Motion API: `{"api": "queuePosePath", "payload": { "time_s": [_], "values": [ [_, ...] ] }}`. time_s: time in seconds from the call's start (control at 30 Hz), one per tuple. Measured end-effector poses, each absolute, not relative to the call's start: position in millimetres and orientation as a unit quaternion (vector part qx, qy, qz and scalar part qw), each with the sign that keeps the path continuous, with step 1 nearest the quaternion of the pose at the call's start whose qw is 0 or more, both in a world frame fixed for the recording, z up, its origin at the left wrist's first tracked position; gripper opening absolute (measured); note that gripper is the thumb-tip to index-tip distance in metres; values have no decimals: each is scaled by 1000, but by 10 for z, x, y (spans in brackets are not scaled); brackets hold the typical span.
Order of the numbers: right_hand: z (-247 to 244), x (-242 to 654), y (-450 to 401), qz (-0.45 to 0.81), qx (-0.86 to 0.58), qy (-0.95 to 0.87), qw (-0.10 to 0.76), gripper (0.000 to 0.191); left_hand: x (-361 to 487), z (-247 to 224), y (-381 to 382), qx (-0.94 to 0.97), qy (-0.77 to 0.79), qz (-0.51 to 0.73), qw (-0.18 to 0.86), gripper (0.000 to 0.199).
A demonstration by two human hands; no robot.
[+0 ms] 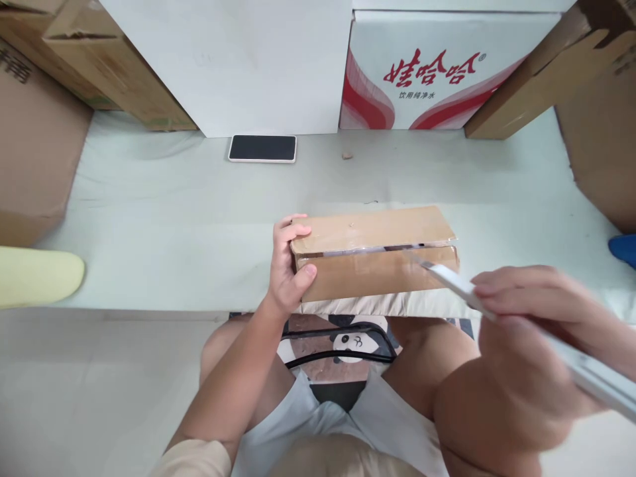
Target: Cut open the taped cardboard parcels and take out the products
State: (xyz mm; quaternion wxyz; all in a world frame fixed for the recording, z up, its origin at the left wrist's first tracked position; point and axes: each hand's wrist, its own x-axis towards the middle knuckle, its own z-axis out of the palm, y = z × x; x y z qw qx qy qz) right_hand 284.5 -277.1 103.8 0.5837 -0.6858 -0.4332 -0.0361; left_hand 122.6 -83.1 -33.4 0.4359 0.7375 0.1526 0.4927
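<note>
A small brown cardboard box [375,275] lies at the front edge of the pale covered surface, with a narrow gap along its upper seam. Dark and whitish contents show faintly through that gap, too little to name. My left hand [289,268] grips the box's left end, fingers on top and thumb on the front side. In my right hand [536,338], at the right and slightly blurred, is a white utility knife [460,286]. Its blade points left, at the right part of the seam; whether it touches the cardboard I cannot tell.
A phone [262,148] lies face up near a large white box [268,66]. Beside that stands a white and red carton [422,79]. Brown cartons [34,139] flank both sides. A small brown scrap [346,156] and a yellow rounded object [40,277] also lie there.
</note>
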Motion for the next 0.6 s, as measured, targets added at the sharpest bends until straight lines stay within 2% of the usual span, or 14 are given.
{"api": "queuePosePath", "payload": {
  "time_s": [0.2, 0.3, 0.37, 0.43, 0.6],
  "values": [
    [853, 3170, -2802, -131, -598, -416, 673, 20, 1227, -380, -841, 720, 142, 502, 459, 63],
    [723, 3325, -2726, -220, -600, -315, 702, 18, 1226, -402, -821, 712, 145, 500, 471, 64],
    [599, 3444, -2670, -225, -671, -262, 656, 12, 1221, -416, -785, 705, 159, 498, 480, 62],
    [407, 3598, -2631, -189, -747, -284, 571, 9, 1211, -429, -736, 691, 177, 500, 491, 61],
    [-208, 3963, -2577, -12, -859, -350, 374, 28, 1187, -460, -637, 655, 199, 516, 514, 65]
  ]
}}
